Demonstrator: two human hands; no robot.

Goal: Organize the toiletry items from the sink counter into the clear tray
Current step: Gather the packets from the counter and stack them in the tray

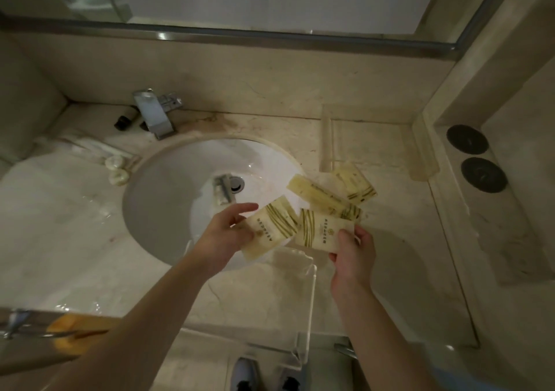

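My left hand (228, 234) grips a cream toiletry packet with green stripes (270, 228) over the sink's front rim. My right hand (354, 255) holds a second similar packet (322, 230) just beside it. Two more packets lie on the counter behind: a long one (321, 195) and a shorter one (356, 182). The clear tray (306, 300) sits at the counter's front edge, directly below both hands. A small dark-capped tube (126, 119) lies left of the faucet. Two round pale items (117, 170) rest left of the sink.
The white basin (180, 186) fills the counter's middle, with a chrome faucet (156, 114) behind it. A second clear holder (327, 138) stands at the back right. Two dark round discs (474, 156) sit on the right ledge. A white cloth (81, 147) lies at the left.
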